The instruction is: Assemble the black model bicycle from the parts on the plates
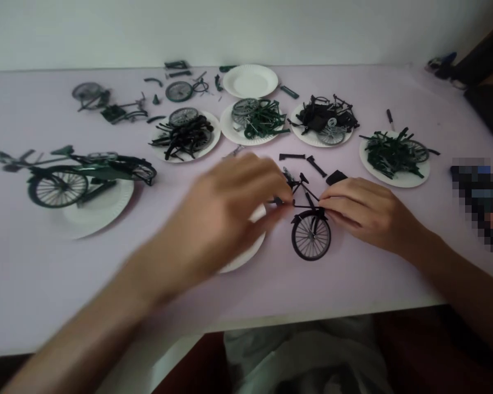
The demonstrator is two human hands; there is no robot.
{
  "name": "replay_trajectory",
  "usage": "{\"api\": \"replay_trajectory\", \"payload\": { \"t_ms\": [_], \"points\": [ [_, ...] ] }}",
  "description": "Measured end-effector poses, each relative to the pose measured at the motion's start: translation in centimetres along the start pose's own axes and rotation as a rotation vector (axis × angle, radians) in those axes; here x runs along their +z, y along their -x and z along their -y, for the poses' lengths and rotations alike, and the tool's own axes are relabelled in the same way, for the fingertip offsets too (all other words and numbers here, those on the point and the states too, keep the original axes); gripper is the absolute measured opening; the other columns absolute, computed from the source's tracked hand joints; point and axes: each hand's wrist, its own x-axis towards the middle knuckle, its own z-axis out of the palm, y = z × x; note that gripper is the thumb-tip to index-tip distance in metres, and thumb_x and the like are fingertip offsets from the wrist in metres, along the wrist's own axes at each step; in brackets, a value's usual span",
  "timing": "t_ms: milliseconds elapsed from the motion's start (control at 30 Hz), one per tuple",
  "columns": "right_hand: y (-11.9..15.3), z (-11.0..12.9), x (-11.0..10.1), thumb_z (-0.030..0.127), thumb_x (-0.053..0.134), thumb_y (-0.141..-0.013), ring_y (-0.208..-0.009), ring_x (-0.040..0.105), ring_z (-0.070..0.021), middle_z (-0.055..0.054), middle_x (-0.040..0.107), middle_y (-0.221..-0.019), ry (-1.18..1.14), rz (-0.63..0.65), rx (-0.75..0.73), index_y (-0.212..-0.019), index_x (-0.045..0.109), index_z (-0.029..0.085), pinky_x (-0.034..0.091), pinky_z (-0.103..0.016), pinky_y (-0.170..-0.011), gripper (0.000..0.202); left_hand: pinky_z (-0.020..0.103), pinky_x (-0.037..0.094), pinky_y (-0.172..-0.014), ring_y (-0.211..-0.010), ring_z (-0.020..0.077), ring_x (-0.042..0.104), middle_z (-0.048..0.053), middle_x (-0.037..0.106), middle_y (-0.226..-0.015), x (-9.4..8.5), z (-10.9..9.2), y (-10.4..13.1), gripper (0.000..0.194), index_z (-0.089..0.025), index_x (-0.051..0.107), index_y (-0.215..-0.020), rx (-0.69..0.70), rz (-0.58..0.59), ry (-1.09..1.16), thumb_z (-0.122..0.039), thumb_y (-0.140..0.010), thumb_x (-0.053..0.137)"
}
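A small black model bicycle [311,235], with one spoked wheel showing at its near end, is held between my two hands over the table. My left hand [234,202] has its fingers pinched at the left side of the frame, slightly blurred; whether a separate small part sits in that pinch I cannot make out. With thumb and fingertips my right hand [357,210] grips the frame's right side. Just behind lie loose black strips [315,166] and a flat black piece [336,177]. A white paper plate [246,257] is partly hidden under my left hand.
Paper plates heaped with parts [184,137], [257,121] stand behind my hands; more heaps [326,123], [394,156] lie rightward. A green model bicycle [90,175] rests over a plate at left. A bare plate [250,82] and a screwdriver [390,117] lie farther back.
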Motion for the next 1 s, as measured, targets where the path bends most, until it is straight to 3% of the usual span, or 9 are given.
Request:
{"api": "replay_trajectory", "payload": {
  "t_ms": [100,300,500,700,867,1000],
  "points": [
    [0.5,-0.1,0.1,0.009,0.064,-0.095,-0.104,0.071,-0.0260,-0.010,0.074,-0.116,-0.024,0.003,0.026,-0.117,0.068,0.020,0.060,-0.043,-0.090,0.025,0.035,0.049,-0.081,-0.095,0.0191,0.064,0.006,0.071,-0.102,1.6,-0.6,-0.5,0.012,-0.014,0.061,-0.103,0.073,0.073,0.014,-0.026,-0.105,0.058],
    [0.7,0.1,0.1,0.007,0.061,-0.096,-0.109,0.069,-0.0275,-0.012,0.074,-0.117,-0.109,0.067,0.032,-0.120,0.069,0.018,0.060,-0.044,-0.093,0.027,0.035,0.040,-0.081,-0.089,0.0173,0.061,0.002,0.071,-0.097,4.7,-1.8,0.8,0.004,-0.018,0.059,-0.103,0.075,0.076,0.029,-0.019,-0.105,0.056],
    [0.4,0.4,0.1,0.005,0.058,-0.097,-0.102,0.069,-0.0264,-0.013,0.074,-0.111,-0.127,0.106,0.006,-0.121,0.068,0.014,0.061,-0.043,-0.087,0.028,0.035,0.038,-0.081,-0.082,0.0159,0.057,0.002,0.071,-0.092,6.2,-2.3,1.7,0.017,-0.018,0.058,-0.100,0.042,0.071,0.038,-0.008,-0.105,0.046],
    [0.1,0.4,0.0,0.002,0.058,-0.097,-0.102,0.069,-0.0265,-0.014,0.074,-0.110,-0.120,0.096,-0.030,-0.118,0.068,0.011,0.061,-0.042,-0.086,0.025,0.034,0.036,-0.079,-0.079,0.0163,0.052,0.002,0.063,-0.083,6.2,-2.2,2.0,0.017,-0.016,0.058,-0.099,0.038,0.036,0.053,-0.006,-0.104,0.045],
    [-0.2,0.4,0.1,0.004,0.056,-0.098,-0.100,0.070,-0.0253,-0.013,0.075,-0.109,-0.127,0.084,-0.031,-0.117,0.069,0.013,0.061,-0.041,-0.087,0.025,0.035,0.034,-0.080,-0.082,0.0167,0.054,0.003,0.064,-0.085,5.8,-2.8,1.9,0.030,-0.016,0.056,-0.092,0.027,0.093,0.063,-0.007,-0.108,0.032],
    [0.1,0.1,0.6,0.006,0.060,-0.097,-0.101,0.070,-0.0243,-0.011,0.075,-0.111,-0.112,0.052,-0.026,-0.118,0.069,0.015,0.061,-0.041,-0.089,0.025,0.033,0.038,-0.081,-0.091,0.0172,0.059,0.005,0.070,-0.098,4.7,-2.4,1.6,0.024,-0.015,0.059,-0.104,0.098,0.145,0.098,-0.010,-0.109,0.036]
  ]
}}
